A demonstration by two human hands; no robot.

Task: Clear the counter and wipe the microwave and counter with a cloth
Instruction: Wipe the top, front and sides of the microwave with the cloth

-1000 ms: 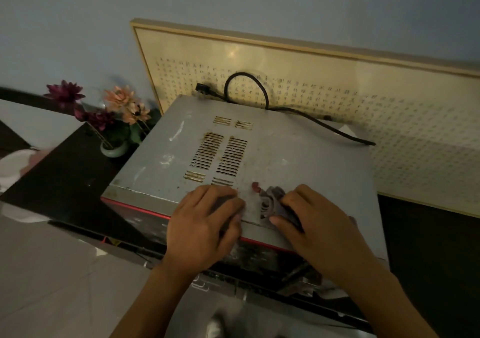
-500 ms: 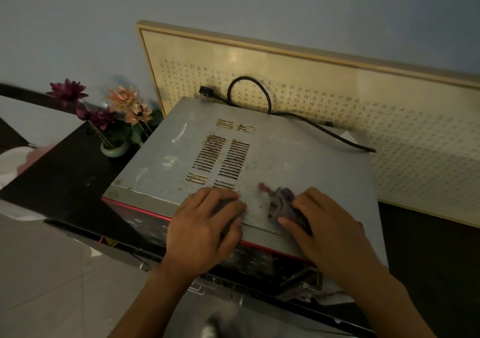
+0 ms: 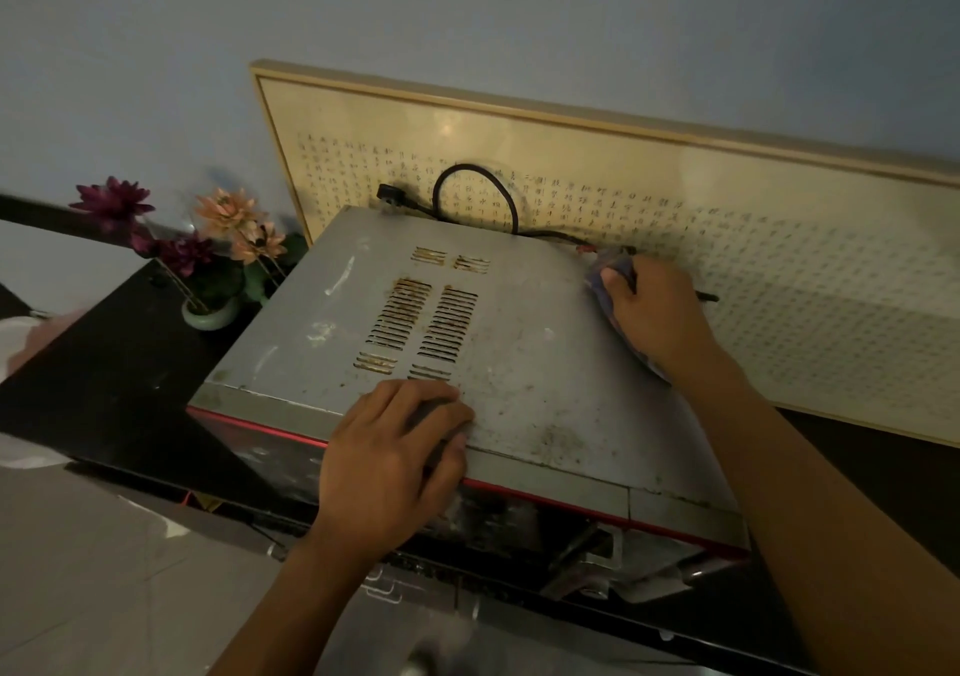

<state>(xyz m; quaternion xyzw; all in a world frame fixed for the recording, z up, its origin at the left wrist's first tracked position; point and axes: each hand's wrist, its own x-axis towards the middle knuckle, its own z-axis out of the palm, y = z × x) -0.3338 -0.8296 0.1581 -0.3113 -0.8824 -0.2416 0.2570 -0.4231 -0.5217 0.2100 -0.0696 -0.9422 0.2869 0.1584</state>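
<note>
Microwave (image 3: 540, 363) stands on the dark surface (image 3: 104, 389). Our right hand (image 3: 660, 311) grips the cloth (image 3: 596, 288) at the far right corner of its top. Our left hand (image 3: 395, 446) rests with relaxed fingers at the near edge.

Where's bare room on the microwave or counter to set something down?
Free: the microwave top between the vent slots and the right hand, and the dark counter in front of the flower vase, left of the microwave. Crowded: the back right corner, where the right hand, cloth and power cord meet, and the front edge under the left hand.
</note>
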